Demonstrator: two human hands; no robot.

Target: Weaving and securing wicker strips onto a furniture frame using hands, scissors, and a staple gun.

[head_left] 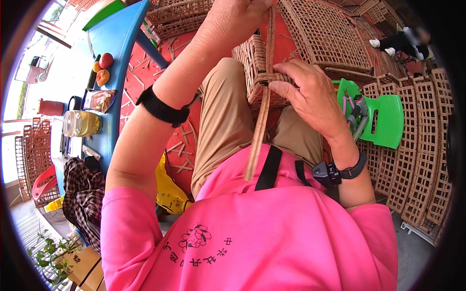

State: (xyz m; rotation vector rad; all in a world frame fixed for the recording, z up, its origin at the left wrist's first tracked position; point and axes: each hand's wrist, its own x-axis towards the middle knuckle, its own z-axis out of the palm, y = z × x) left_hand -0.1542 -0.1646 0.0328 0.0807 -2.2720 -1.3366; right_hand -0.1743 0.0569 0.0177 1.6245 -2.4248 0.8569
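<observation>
A brown wicker piece (256,58) with a tightly wrapped edge stands upright between my knees. A flat tan wicker strip (260,127) passes its near corner; one end hangs down over my pink shirt, and the other runs up to the top of the picture. My left hand (238,19) pinches that upper length, its fingertips partly cut off by the picture's edge. At the wrapped corner, my right hand (310,92) grips the wicker piece between thumb and bent fingers, close to where the strip crosses it.
Left stands a blue table (114,48) with fruit (104,68) and a glass jar (82,123). A green stool (383,119) at right holds pliers (347,102). Woven panels (320,34) lie ahead; more (412,160) stand at right. Strip scraps litter the red floor (177,140). A person (403,42) sits far right.
</observation>
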